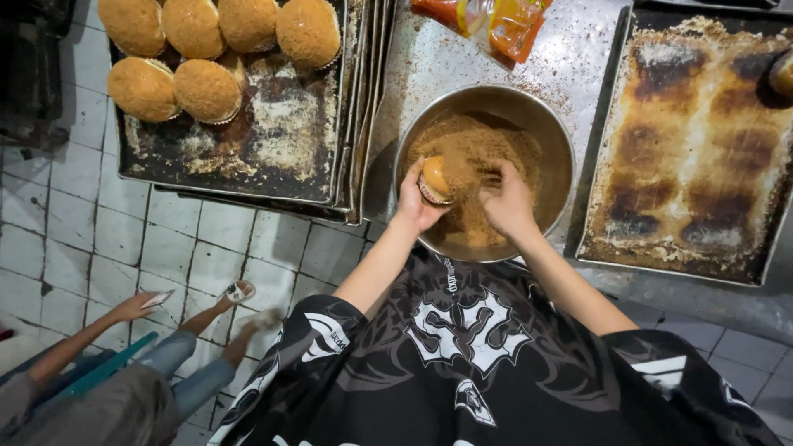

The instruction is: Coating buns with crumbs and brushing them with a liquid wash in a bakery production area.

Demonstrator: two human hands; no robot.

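Observation:
A steel bowl [552,124] of brown crumbs sits on the metal counter in front of me. My left hand [415,202] holds a small round cake in a paper cup [435,178] over the crumbs, tilted on its side. My right hand [507,205] is in the bowl beside it, fingers curled into the crumbs and touching the cake. On the left, a dark stained baking tray [273,140] carries several crumb-coated cakes [206,89] in two rows at its far end.
A burnt, crusted tray [694,157] lies to the right of the bowl, with one cake at its far corner [781,74]. Orange plastic packets [504,21] lie beyond the bowl. Another person sits on the tiled floor at lower left, their hand [136,307] stretched out.

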